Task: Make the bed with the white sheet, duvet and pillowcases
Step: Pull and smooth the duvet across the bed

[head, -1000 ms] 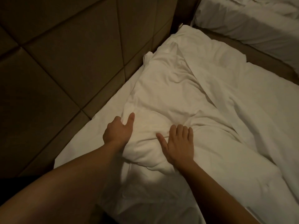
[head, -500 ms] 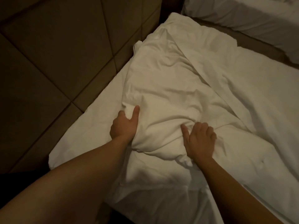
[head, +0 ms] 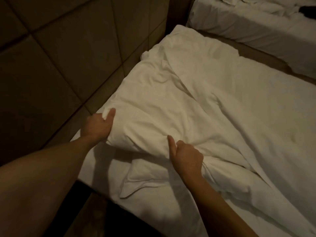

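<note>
Two beds showed: the near white-sheeted bed (head: 256, 117) beside the brown panelled headboard (head: 59, 57) carried the rumpled white duvet (head: 162, 103). Your left hand (head: 97, 125) and right hand (head: 186, 156) gripped its bunched edge, thumbs out. No writing was legible.

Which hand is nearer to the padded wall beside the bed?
Left. The left hand grips the duvet at its edge beside the padded wall. The right hand grips the duvet farther toward the bed's middle.
</note>
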